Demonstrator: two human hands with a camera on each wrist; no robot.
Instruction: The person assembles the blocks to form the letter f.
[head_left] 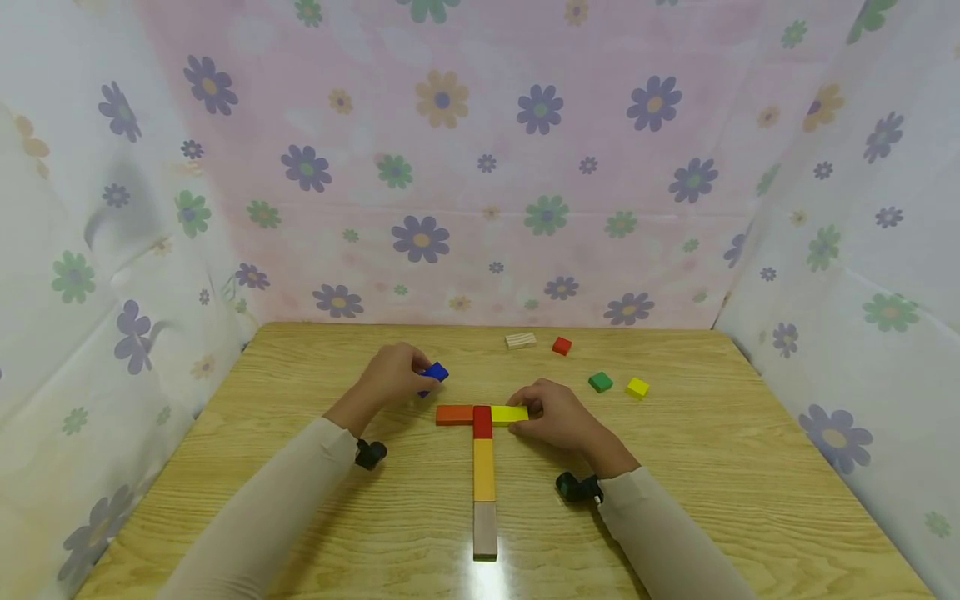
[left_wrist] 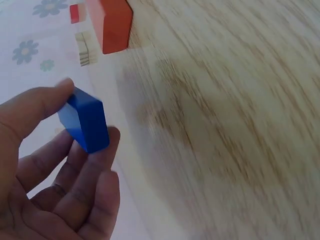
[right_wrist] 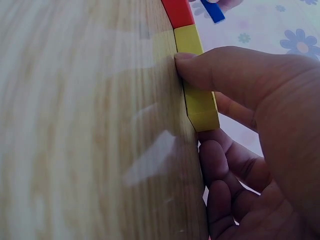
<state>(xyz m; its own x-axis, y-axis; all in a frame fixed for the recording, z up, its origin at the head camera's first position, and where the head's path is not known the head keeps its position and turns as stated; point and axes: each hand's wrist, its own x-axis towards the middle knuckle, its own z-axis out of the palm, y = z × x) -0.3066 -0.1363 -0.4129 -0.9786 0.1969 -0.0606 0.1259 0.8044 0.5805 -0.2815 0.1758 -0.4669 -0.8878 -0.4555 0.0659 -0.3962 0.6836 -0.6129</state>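
My left hand (head_left: 395,372) pinches a blue block (left_wrist: 85,120) between thumb and fingers, held up behind the orange block (head_left: 454,415). My right hand (head_left: 557,414) has thumb and fingers around the sides of a long yellow block (right_wrist: 195,97). That yellow block lies on the table, one end against a red block (head_left: 482,422). The orange block meets the red one from the other side. From the red block toward me runs a yellow-orange block (head_left: 483,469), then a pale wooden block (head_left: 485,530), in a T shape.
On the wooden table (head_left: 675,500), a plain wood block (head_left: 521,341) and a small red block (head_left: 562,346) lie near the back edge. To the right are a green block (head_left: 600,382) and a small yellow block (head_left: 637,388). Flowered cloth (head_left: 480,200) hangs around three sides.
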